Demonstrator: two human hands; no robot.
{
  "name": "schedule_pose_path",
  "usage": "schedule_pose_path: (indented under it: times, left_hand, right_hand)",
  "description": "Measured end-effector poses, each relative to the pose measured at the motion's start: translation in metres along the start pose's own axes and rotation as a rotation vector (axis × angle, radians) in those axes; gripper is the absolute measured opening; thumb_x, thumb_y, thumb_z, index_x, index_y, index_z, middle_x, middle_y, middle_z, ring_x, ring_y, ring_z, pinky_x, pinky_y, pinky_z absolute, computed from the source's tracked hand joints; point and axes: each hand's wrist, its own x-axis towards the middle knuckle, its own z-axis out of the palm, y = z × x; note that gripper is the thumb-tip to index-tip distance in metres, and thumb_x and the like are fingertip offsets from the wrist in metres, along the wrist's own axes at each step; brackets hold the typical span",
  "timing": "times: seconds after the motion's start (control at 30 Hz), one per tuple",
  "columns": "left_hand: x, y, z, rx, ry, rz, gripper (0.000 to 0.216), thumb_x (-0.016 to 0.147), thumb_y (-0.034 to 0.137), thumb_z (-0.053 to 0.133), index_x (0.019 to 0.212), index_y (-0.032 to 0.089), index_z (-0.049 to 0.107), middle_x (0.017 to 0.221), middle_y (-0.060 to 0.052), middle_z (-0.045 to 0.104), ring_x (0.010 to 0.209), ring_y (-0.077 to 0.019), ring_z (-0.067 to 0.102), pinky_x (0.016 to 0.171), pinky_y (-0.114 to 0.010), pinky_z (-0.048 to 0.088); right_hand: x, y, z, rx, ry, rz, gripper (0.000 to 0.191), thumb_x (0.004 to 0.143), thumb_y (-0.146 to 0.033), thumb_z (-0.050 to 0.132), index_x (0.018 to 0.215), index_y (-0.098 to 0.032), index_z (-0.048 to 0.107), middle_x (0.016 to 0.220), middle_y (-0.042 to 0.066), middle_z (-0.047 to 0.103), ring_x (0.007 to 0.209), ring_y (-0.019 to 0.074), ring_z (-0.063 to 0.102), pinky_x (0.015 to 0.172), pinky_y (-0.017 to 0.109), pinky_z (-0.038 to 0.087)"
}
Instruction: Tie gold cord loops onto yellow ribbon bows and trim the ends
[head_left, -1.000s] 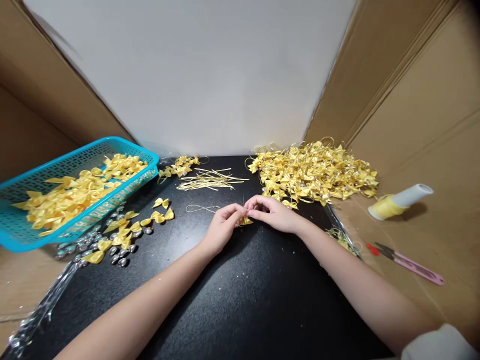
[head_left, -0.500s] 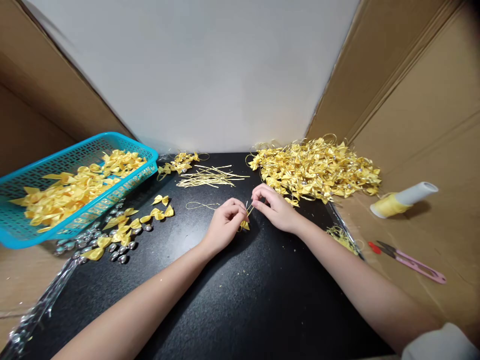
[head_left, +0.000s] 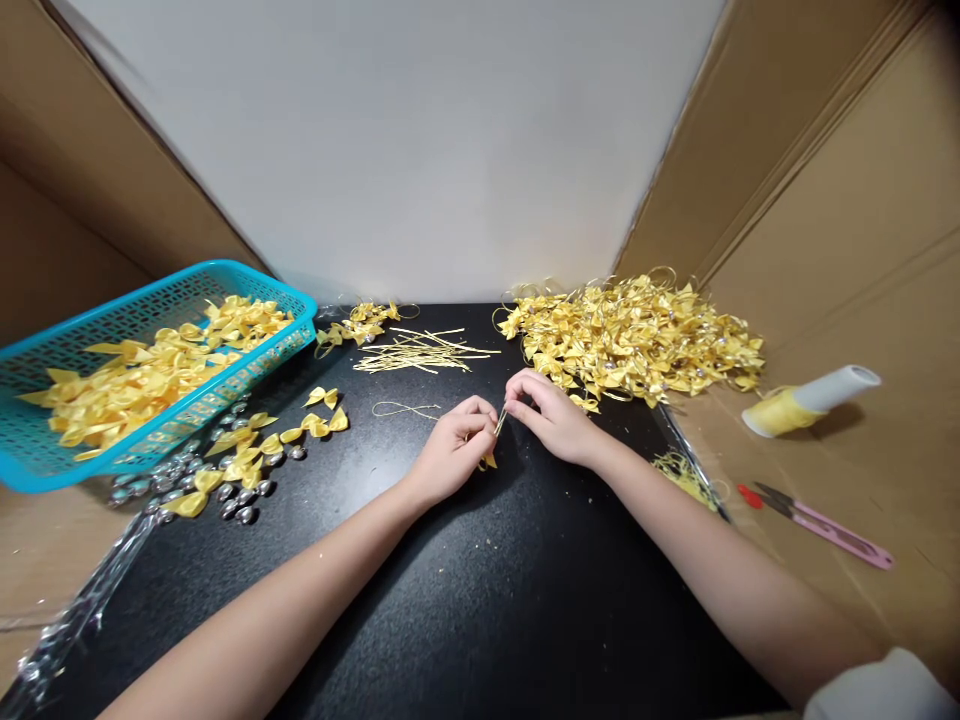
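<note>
left hand [head_left: 454, 447] gripping yellow bow [head_left: 491, 461], right hand [head_left: 553, 420] — pinching cord [head_left: 501, 419]

Two hands [head_left: 454, 447], one basket [head_left: 279, 367] at 9 o'clock, one tube [head_left: 838, 391] at 3, one pair of scissors [head_left: 836, 535] at 4. Loose bows [head_left: 191, 504] around 8: seven-ish, they overlap.

No legible text, label, brand, number or sign on any surface.
</note>
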Motion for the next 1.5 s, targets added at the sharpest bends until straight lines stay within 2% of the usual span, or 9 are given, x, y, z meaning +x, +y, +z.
schedule_pose_path:
  times: [0.2,0.33,0.43,0.6,0.83,1.07,1.2,1.3,1.5]
  left_hand:
    - [0.001,0.001,0.0,-0.059,0.019,0.01,0.028,0.082,0.017,0.046,0.055,0.017,0.055,0.078,-0.002,0.05,0.077,-0.0153,0.05,0.077,-0.028,0.042]
    - [0.002,0.0,0.001,-0.072,0.053,-0.01,0.027,0.083,0.019,0.047,0.058,0.017,0.058,0.078,-0.001,0.051,0.077,-0.0149,0.051,0.078,-0.028,0.043]
    - [0.001,0.0,0.001,-0.069,0.058,-0.008,0.028,0.084,0.02,0.048,0.059,0.018,0.059,0.078,-0.001,0.051,0.077,-0.0151,0.052,0.079,-0.028,0.044]
    - [0.001,0.0,0.001,-0.052,0.058,-0.025,0.028,0.086,0.026,0.05,0.062,0.018,0.063,0.08,-0.002,0.053,0.078,-0.0156,0.053,0.078,-0.028,0.043]
    - [0.003,0.001,-0.002,-0.091,0.157,-0.062,0.028,0.085,0.033,0.054,0.065,0.017,0.068,0.084,-0.005,0.059,0.08,-0.0172,0.055,0.076,-0.029,0.042]
    - [0.006,0.002,-0.005,-0.126,0.225,-0.175,0.024,0.077,0.037,0.067,0.065,0.017,0.07,0.076,-0.003,0.064,0.074,-0.0165,0.057,0.072,-0.028,0.043]
    - [0.007,0.004,-0.01,-0.081,0.232,-0.156,0.02,0.075,0.034,0.068,0.064,0.017,0.069,0.076,-0.003,0.062,0.071,-0.0149,0.055,0.067,-0.027,0.041]
    - [0.009,0.004,-0.017,0.0,0.17,-0.124,0.02,0.075,0.032,0.067,0.062,0.017,0.067,0.079,-0.004,0.063,0.073,-0.0162,0.057,0.069,-0.029,0.042]
    - [0.011,0.003,-0.031,0.163,-0.106,-0.137,0.015,0.074,0.025,0.065,0.061,0.018,0.068,0.081,-0.004,0.065,0.078,-0.0181,0.061,0.075,-0.031,0.043]
  right_hand:
    - [-0.001,0.0,0.003,0.047,-0.05,0.028,0.013,0.085,-0.018,0.059,0.073,-0.019,0.056,0.083,0.002,0.056,0.082,0.0162,0.053,0.08,0.032,0.041]
    - [-0.001,-0.001,0.002,0.138,-0.026,0.091,0.003,0.081,-0.019,0.063,0.079,-0.019,0.066,0.089,0.003,0.062,0.083,0.016,0.056,0.072,0.03,0.042]
    - [-0.001,0.0,0.003,0.271,0.0,0.154,0.009,0.08,-0.027,0.065,0.083,-0.019,0.069,0.09,0.004,0.065,0.08,0.0163,0.058,0.067,0.029,0.042]
    - [-0.001,0.001,0.009,0.419,-0.001,0.235,0.021,0.077,-0.039,0.069,0.079,-0.018,0.069,0.082,0.002,0.067,0.077,0.0155,0.058,0.072,0.03,0.046]
    - [-0.001,-0.005,0.008,0.247,-0.008,0.17,0.011,0.08,-0.027,0.065,0.076,-0.018,0.067,0.082,0.002,0.064,0.073,0.0137,0.057,0.064,0.027,0.042]
    - [-0.002,-0.01,0.006,0.057,0.047,0.023,0.008,0.08,-0.018,0.065,0.073,-0.02,0.067,0.084,0.002,0.065,0.08,0.0159,0.059,0.075,0.032,0.044]
    - [-0.002,-0.007,0.006,0.052,0.1,0.02,0.008,0.079,-0.021,0.067,0.072,-0.021,0.069,0.083,0.003,0.066,0.079,0.0167,0.06,0.073,0.033,0.044]
    - [-0.001,-0.004,0.004,0.111,0.131,0.061,0.007,0.079,-0.024,0.068,0.073,-0.021,0.071,0.084,0.003,0.067,0.077,0.0164,0.06,0.068,0.031,0.043]
    - [0.001,-0.002,-0.003,0.182,0.176,0.109,0.009,0.078,-0.028,0.067,0.074,-0.021,0.071,0.085,0.004,0.068,0.074,0.0159,0.059,0.064,0.03,0.041]
